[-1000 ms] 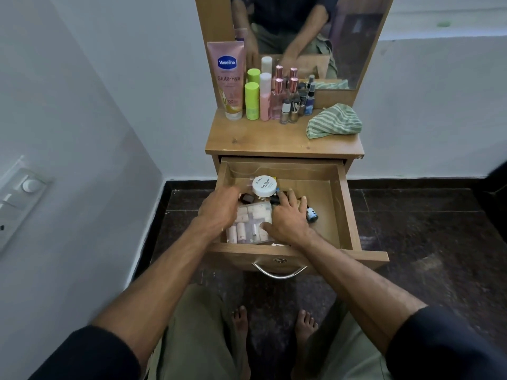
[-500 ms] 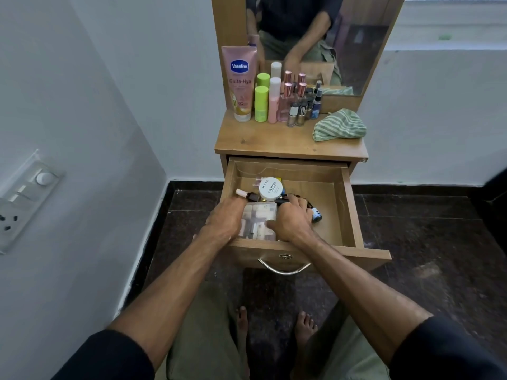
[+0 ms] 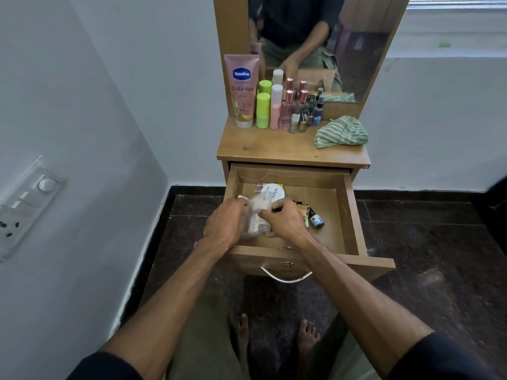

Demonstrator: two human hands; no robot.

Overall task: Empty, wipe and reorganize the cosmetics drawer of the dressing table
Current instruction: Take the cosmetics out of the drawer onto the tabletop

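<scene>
Both hands are working inside the open drawer (image 3: 348,215): the left hand (image 3: 226,224) is gripping one side of a clear plastic pouch (image 3: 256,218) of small pale items, and the right hand (image 3: 285,222) is pinching its other side, the pouch tilting above the drawer's front-left corner. Behind the hands a round white-lidded jar (image 3: 273,191) is lying near the drawer's back-left, and at the right hand's far side a small dark dropper bottle (image 3: 316,220) and what may be a gold-capped vial, half hidden, are resting on the drawer floor. So emptying looks only partly done, with several pieces left to lift out. On the bench (image 3: 274,149) above, the Vaseline tube (image 3: 242,89), green and pink bottles and nail polishes are standing along the back edge, and a striped green cloth (image 3: 341,131) is waiting at the right edge; wiping and reorganizing are both yet to come.
</scene>
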